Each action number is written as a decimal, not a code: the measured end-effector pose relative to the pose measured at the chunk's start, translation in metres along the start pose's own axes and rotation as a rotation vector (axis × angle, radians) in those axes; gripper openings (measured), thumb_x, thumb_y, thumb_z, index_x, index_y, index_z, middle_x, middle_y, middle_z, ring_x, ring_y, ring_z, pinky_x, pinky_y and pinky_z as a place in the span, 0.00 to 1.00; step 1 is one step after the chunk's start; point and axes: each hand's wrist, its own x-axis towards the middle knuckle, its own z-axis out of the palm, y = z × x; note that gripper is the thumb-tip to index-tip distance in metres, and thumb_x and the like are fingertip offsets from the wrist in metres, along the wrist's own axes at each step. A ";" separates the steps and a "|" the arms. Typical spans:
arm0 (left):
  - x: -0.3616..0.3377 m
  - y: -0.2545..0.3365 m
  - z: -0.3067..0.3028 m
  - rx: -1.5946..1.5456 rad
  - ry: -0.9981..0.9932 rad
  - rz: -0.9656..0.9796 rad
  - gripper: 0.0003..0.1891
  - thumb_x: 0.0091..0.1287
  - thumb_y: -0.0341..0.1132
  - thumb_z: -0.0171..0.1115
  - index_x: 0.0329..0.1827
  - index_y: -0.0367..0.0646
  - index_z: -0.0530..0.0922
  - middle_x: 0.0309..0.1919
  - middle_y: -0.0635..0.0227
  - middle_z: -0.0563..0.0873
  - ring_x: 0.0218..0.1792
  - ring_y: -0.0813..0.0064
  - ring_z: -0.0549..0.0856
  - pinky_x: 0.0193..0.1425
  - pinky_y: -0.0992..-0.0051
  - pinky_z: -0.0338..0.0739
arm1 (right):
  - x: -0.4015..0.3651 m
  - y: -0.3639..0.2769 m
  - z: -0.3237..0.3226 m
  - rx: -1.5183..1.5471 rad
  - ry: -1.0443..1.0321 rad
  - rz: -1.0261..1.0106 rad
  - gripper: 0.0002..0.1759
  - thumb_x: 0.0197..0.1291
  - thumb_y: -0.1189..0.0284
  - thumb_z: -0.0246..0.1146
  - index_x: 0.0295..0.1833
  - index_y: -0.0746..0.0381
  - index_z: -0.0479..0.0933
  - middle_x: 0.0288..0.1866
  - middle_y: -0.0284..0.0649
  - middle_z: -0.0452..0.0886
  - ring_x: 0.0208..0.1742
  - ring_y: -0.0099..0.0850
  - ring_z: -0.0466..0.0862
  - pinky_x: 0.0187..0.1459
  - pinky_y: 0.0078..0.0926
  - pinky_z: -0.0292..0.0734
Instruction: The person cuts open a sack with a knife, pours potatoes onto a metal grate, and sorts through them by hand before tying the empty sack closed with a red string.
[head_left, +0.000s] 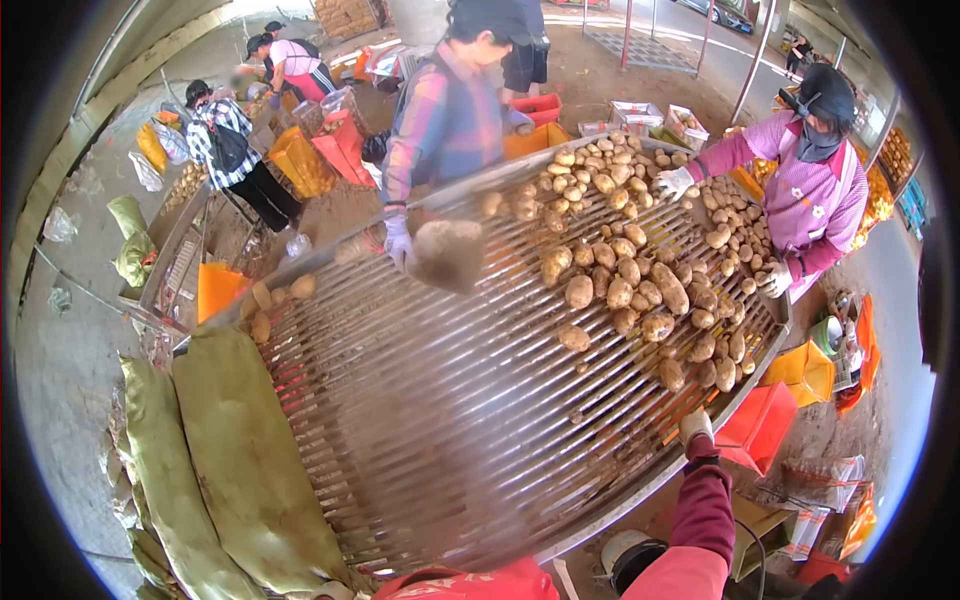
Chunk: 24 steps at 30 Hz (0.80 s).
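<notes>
Left hand: not identifiable—finger state cannot be told. Slats [560, 400] extend toward the right hand's 9–10 o'clock. Right hand [697, 428]: nearer, at the bench rim [618, 505]; finger spread cannot be determined. Nearest oblong potato [726, 375]: 1 o'clock, just inboard—long axis roughly 12–6.

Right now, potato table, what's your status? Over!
Gloved right hand at edge of slatted table; left hand unclear. Loose potatoes on the far side. In the way: brown blur over slats, co-worker's white glove by potatoes. Over.
</notes>
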 end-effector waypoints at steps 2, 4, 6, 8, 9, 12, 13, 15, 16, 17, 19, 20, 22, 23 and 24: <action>0.011 -0.020 0.014 0.071 -0.030 0.008 0.25 0.70 0.50 0.51 0.37 0.35 0.85 0.29 0.54 0.88 0.29 0.62 0.89 0.34 0.63 0.84 | -0.031 -0.020 -0.043 0.124 0.126 -0.100 0.12 0.59 0.70 0.59 0.44 0.57 0.85 0.41 0.38 0.87 0.45 0.33 0.86 0.42 0.34 0.80; 0.023 -0.038 0.029 0.171 -0.066 0.040 0.25 0.70 0.51 0.51 0.36 0.35 0.85 0.29 0.54 0.88 0.28 0.62 0.89 0.34 0.63 0.84 | -0.068 -0.064 -0.087 1.076 0.178 0.085 0.13 0.57 0.70 0.61 0.47 0.59 0.84 0.41 0.40 0.85 0.42 0.34 0.84 0.40 0.34 0.79; 0.027 -0.044 0.037 0.193 -0.086 0.040 0.26 0.70 0.51 0.51 0.36 0.34 0.85 0.28 0.54 0.88 0.28 0.63 0.89 0.33 0.63 0.84 | -0.089 -0.118 -0.109 1.486 0.093 0.025 0.20 0.54 0.71 0.64 0.55 0.60 0.79 0.44 0.44 0.83 0.44 0.38 0.83 0.43 0.35 0.79; -0.009 -0.016 0.014 0.006 -0.104 -0.150 0.23 0.70 0.47 0.52 0.36 0.35 0.85 0.30 0.54 0.89 0.29 0.62 0.89 0.35 0.63 0.84 | -0.105 -0.159 -0.120 1.299 0.171 -0.030 0.33 0.51 0.71 0.67 0.66 0.58 0.70 0.57 0.46 0.77 0.51 0.41 0.82 0.48 0.35 0.79; -0.027 -0.002 0.002 -0.084 -0.099 -0.245 0.21 0.70 0.45 0.52 0.36 0.35 0.85 0.30 0.54 0.89 0.29 0.61 0.89 0.36 0.63 0.85 | -0.114 -0.171 -0.135 0.924 0.319 -0.041 0.39 0.50 0.70 0.69 0.71 0.55 0.65 0.67 0.46 0.71 0.55 0.42 0.80 0.49 0.33 0.79; 0.038 -0.049 0.039 0.334 -0.109 0.026 0.18 0.70 0.43 0.53 0.38 0.40 0.86 0.35 0.56 0.89 0.36 0.60 0.89 0.43 0.64 0.84 | -0.106 -0.202 -0.124 0.570 0.180 -0.026 0.46 0.49 0.67 0.69 0.74 0.53 0.58 0.74 0.44 0.61 0.71 0.48 0.65 0.63 0.45 0.71; 0.036 -0.051 0.042 0.339 -0.172 0.021 0.17 0.69 0.43 0.54 0.39 0.41 0.87 0.35 0.57 0.89 0.38 0.60 0.89 0.46 0.64 0.84 | -0.103 -0.211 -0.114 0.407 0.172 -0.025 0.46 0.49 0.67 0.69 0.75 0.52 0.57 0.75 0.44 0.58 0.74 0.48 0.62 0.65 0.46 0.70; 0.011 -0.048 0.035 0.859 -0.028 0.418 0.14 0.67 0.38 0.55 0.43 0.42 0.87 0.38 0.56 0.89 0.38 0.59 0.89 0.38 0.60 0.83 | -0.101 -0.216 -0.093 0.412 0.164 -0.040 0.40 0.51 0.67 0.65 0.73 0.55 0.63 0.77 0.42 0.60 0.78 0.44 0.56 0.67 0.53 0.66; 0.017 -0.050 0.046 0.573 0.120 0.343 0.12 0.65 0.35 0.57 0.42 0.42 0.87 0.37 0.55 0.89 0.39 0.56 0.89 0.39 0.59 0.83 | -0.094 -0.209 -0.115 0.537 -0.265 0.008 0.34 0.50 0.68 0.66 0.67 0.55 0.72 0.72 0.43 0.69 0.75 0.40 0.63 0.67 0.46 0.67; -0.005 -0.038 0.032 0.484 0.104 0.325 0.11 0.64 0.35 0.58 0.41 0.43 0.87 0.37 0.55 0.89 0.39 0.56 0.89 0.40 0.59 0.83 | -0.080 -0.210 -0.062 0.202 0.386 -0.288 0.26 0.52 0.68 0.66 0.60 0.53 0.78 0.66 0.43 0.75 0.70 0.36 0.71 0.66 0.40 0.69; -0.022 -0.023 0.016 0.372 -0.081 0.188 0.11 0.62 0.36 0.60 0.40 0.44 0.88 0.38 0.54 0.89 0.40 0.57 0.88 0.43 0.60 0.83 | -0.116 -0.213 -0.140 0.274 0.123 -0.154 0.24 0.57 0.67 0.64 0.61 0.49 0.76 0.65 0.38 0.76 0.62 0.36 0.78 0.60 0.43 0.74; -0.010 -0.034 0.030 0.229 0.007 0.120 0.10 0.61 0.36 0.61 0.40 0.46 0.88 0.39 0.56 0.89 0.41 0.58 0.88 0.44 0.60 0.82 | -0.093 -0.219 -0.113 0.159 0.168 -0.069 0.24 0.58 0.66 0.65 0.62 0.48 0.75 0.61 0.40 0.77 0.60 0.38 0.79 0.54 0.42 0.78; 0.031 -0.049 0.060 0.131 0.096 0.105 0.10 0.59 0.37 0.63 0.41 0.48 0.88 0.40 0.58 0.89 0.43 0.59 0.87 0.47 0.61 0.82 | -0.066 -0.218 -0.099 0.044 0.212 -0.166 0.21 0.60 0.59 0.63 0.60 0.47 0.76 0.53 0.41 0.80 0.55 0.38 0.81 0.49 0.41 0.80; 0.053 -0.059 0.076 0.163 0.097 0.144 0.10 0.59 0.37 0.63 0.41 0.49 0.88 0.41 0.59 0.89 0.44 0.59 0.87 0.48 0.62 0.81 | -0.069 -0.221 -0.108 0.019 0.190 -0.155 0.20 0.61 0.58 0.62 0.59 0.48 0.77 0.52 0.41 0.81 0.55 0.39 0.82 0.47 0.40 0.80; 0.065 -0.066 0.086 0.204 0.099 0.184 0.10 0.58 0.36 0.64 0.41 0.49 0.88 0.41 0.60 0.88 0.45 0.59 0.87 0.49 0.62 0.81 | -0.064 -0.225 -0.109 0.024 0.179 -0.131 0.18 0.61 0.57 0.62 0.56 0.48 0.78 0.52 0.40 0.82 0.54 0.40 0.82 0.48 0.40 0.81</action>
